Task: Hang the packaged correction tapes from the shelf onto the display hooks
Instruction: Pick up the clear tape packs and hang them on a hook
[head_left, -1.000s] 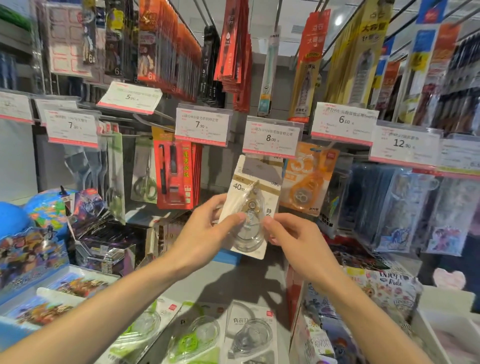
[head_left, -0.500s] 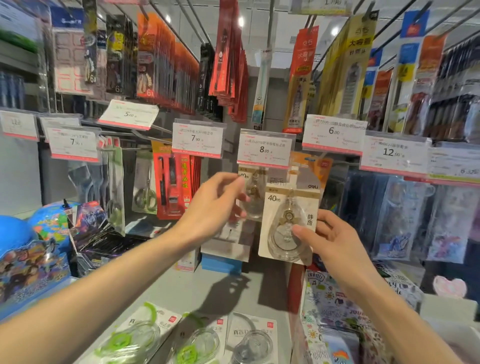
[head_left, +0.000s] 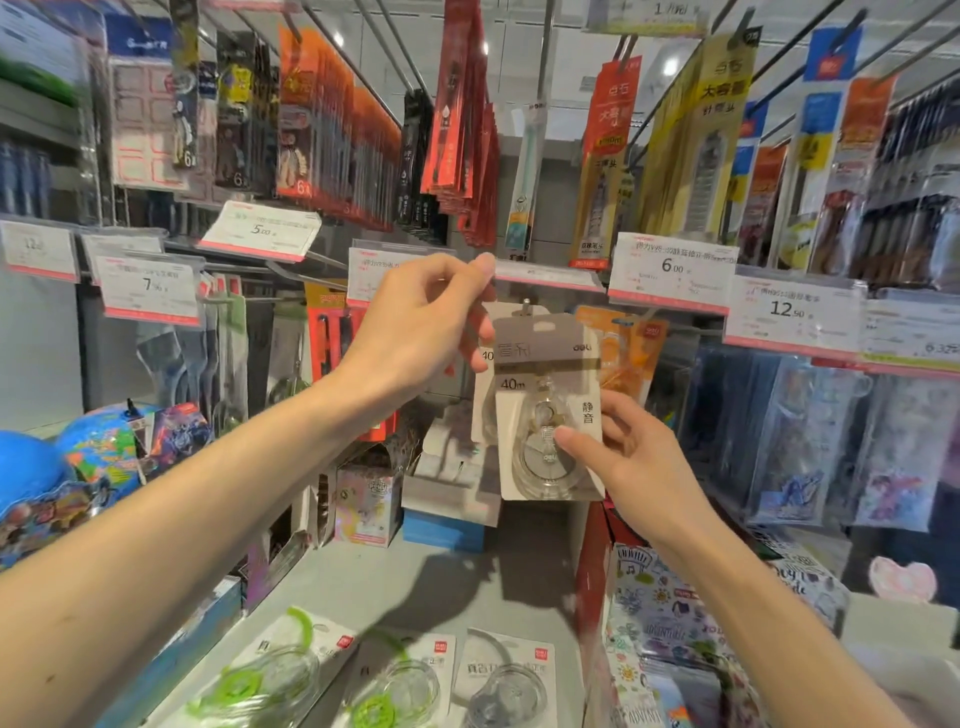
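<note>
My right hand (head_left: 631, 462) reaches forward, its grip pinching the white-and-grey carded correction tape with a clear teardrop case (head_left: 548, 410) just below the metal display hook (head_left: 525, 305). My raised left hand (head_left: 421, 332) pinches the tilted price tag (head_left: 545, 276) above.

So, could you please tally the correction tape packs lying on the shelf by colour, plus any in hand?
Green-dispenser packs on the shelf: 2
Clear-dispenser pack on the shelf: 1
Clear-dispenser pack held in the right hand: 1
Total: 4
</note>
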